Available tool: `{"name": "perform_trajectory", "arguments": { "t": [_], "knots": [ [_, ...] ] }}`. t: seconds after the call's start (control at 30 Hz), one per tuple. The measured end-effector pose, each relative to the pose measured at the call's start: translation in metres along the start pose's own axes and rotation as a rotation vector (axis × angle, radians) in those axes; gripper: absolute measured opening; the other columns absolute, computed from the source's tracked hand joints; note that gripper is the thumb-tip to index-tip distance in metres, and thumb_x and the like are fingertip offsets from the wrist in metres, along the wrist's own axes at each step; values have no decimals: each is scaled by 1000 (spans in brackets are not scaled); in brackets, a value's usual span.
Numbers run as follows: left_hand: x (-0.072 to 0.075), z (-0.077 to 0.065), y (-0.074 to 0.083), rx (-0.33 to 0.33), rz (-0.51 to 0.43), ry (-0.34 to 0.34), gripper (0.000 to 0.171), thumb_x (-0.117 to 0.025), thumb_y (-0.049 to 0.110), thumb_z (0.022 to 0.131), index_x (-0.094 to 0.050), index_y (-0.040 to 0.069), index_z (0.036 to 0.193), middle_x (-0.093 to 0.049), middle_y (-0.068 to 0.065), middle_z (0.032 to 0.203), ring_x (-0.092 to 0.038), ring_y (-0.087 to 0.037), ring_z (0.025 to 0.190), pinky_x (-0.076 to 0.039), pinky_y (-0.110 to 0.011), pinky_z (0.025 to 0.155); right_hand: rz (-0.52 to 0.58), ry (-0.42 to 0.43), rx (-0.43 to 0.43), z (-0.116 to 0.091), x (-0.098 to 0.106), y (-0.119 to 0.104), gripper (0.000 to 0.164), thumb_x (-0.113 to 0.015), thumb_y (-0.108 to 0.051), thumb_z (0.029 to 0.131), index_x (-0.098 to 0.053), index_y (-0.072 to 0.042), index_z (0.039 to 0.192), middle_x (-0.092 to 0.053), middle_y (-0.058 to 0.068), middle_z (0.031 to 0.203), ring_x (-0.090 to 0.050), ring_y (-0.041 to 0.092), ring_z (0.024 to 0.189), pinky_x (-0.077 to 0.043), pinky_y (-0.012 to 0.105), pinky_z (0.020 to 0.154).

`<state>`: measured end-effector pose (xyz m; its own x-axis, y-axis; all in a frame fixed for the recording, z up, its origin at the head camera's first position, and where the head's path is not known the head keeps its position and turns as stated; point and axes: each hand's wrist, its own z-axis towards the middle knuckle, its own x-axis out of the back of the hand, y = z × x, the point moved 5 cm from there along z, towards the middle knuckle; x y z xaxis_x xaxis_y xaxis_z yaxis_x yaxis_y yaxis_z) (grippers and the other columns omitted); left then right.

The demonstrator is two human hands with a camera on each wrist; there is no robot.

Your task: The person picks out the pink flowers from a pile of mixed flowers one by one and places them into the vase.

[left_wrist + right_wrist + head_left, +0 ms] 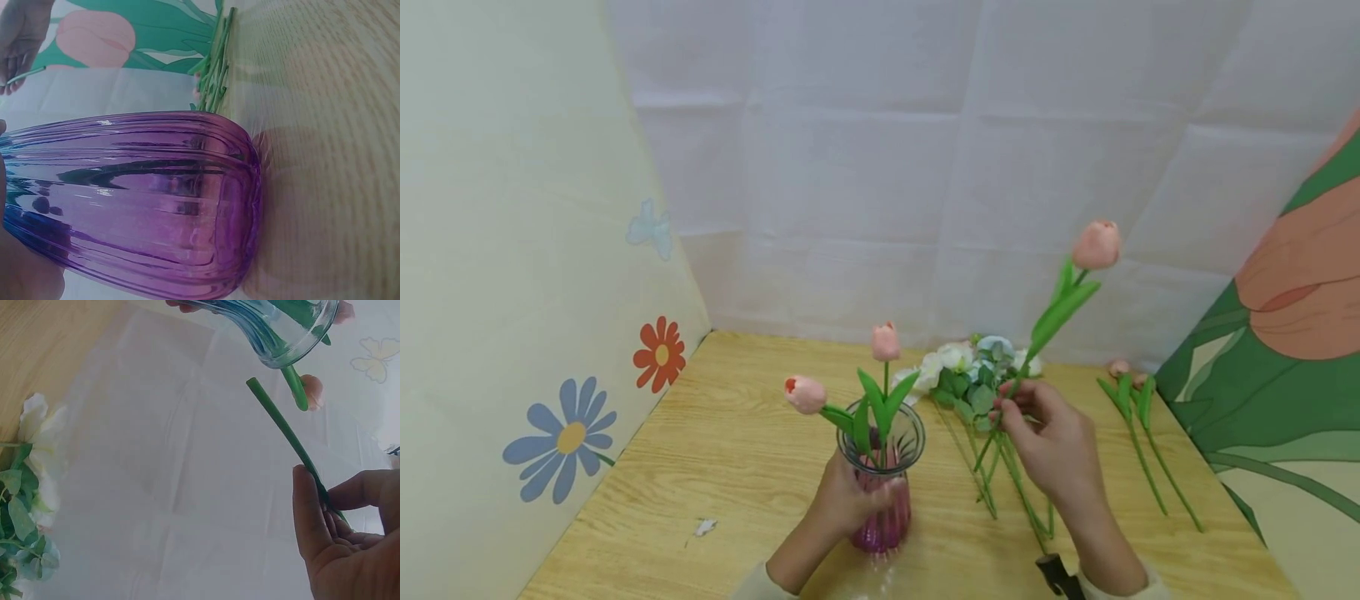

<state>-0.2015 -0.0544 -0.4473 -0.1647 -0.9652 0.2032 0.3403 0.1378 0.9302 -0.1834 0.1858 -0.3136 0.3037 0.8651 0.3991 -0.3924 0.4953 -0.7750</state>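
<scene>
My left hand (844,500) grips a ribbed glass vase (880,521), purple at its base and clear at the rim, standing on the table. Two pink tulips stand in it: one tulip (886,342) upright, the other tulip (805,394) leaning left over the rim. Up to the right of the vase, my right hand (1060,446) pinches the green stem of a third pink tulip (1097,245) between thumb and fingers, its bloom high and tilted right. In the right wrist view the cut end of that stem (275,414) points toward the vase's mouth (300,350).
Behind my right hand lies a bunch of white and pale blue flowers (957,358) with long green stems. Two more tulips (1138,417) lie at the table's right side. A white scrap (705,527) is on the wooden table (737,450). Printed cloths surround it.
</scene>
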Motion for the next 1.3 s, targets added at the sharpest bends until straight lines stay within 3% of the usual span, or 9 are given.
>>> {"name": "perform_trajectory", "arguments": {
  "t": [0.33,0.7,1.07,1.3],
  "knots": [
    [0,0,1,-5,-4,-4,75,-84,23,79,-43,15,141,-65,-1,124,-62,-21,120,-47,-41,110,100,-36,30,2,-8,-18,14,-62,8,93,-65,4,106,-72,17,97,-70,7,84,-61,23,73],
    [0,0,-1,-9,-10,-1,74,-84,22,78,-43,14,140,-65,-3,124,-62,-24,119,-47,-44,109,244,-56,71,4,-16,-42,13,-60,11,93,-63,7,105,-69,17,98,-72,16,87,-62,31,77],
    [0,1,0,-26,-37,-1,73,-83,23,78,-44,13,139,-65,-3,124,-62,-30,120,-48,-42,108,309,-39,146,8,-24,-58,17,-60,14,91,-63,7,106,-68,16,95,-71,19,86,-63,32,76],
    [0,0,0,-24,-33,5,72,-83,24,78,-44,13,137,-66,-1,123,-63,-21,118,-49,-40,107,318,-37,153,8,-31,-59,18,-60,14,91,-63,6,107,-68,17,96,-70,18,87,-62,31,77]
  ]
}}
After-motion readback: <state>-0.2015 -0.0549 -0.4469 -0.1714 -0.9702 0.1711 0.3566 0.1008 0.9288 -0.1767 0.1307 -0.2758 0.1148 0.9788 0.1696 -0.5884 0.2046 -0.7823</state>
